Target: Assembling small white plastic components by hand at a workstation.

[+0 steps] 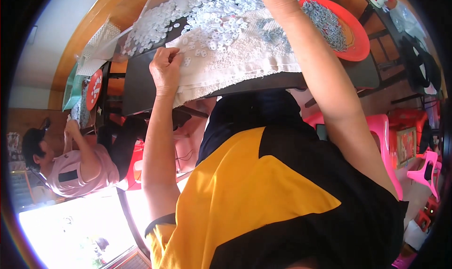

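Note:
My left hand (165, 71) is at the left edge of a cream towel (235, 73), its fingers curled together. Whether anything is between them I cannot make out. My right arm reaches far across the towel, and my right hand (278, 0) is cut off by the upper edge, so its fingers are hidden. Small white oval plastic pieces with holes (219, 26) lie heaped over the towel and the table behind it. Grey screw-like parts (325, 24) fill a round red tray (360, 45) at the right, and a few more lie loose on the towel near my right forearm.
The dark table (136, 83) ends just before my lap. On the left sits another person (84, 168), hands raised by a red dish (94, 90) of white pieces and a green basket (71, 90). Pink plastic stools (426, 172) stand at the right.

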Motion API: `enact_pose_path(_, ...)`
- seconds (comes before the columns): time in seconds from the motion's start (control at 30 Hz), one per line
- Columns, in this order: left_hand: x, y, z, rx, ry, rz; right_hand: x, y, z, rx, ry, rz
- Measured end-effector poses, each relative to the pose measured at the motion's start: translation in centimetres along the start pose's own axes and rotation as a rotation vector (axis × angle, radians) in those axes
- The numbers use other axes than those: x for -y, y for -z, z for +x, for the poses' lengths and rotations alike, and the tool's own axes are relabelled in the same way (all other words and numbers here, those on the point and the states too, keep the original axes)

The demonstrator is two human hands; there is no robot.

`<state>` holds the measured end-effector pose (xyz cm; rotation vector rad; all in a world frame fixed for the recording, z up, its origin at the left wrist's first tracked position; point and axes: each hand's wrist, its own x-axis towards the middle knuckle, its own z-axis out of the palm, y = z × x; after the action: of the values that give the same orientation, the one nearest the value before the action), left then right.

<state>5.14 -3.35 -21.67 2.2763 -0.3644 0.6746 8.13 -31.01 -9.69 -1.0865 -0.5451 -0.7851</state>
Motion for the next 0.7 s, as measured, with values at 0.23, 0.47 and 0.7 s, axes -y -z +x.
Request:
enact_pose_path(0.23, 0.2, -0.9, -0.2, 0.026, -0.090, -0.008, -7.1, 3.1, -2.0, -0.073, 0.084, -0.442)
enact_pose_path(0.47, -0.8, 0.6, 0.4, 0.125, -0.136, 0.086, -6.0, 3.2, -1.1, -0.100, 0.144, -0.424)
enact_pose_path(0.7, -6.6, -1.8, 1.9, 0.103, -0.269, 0.059, -5.3, 3.6, -0.9, -0.130, 0.216, -0.457)
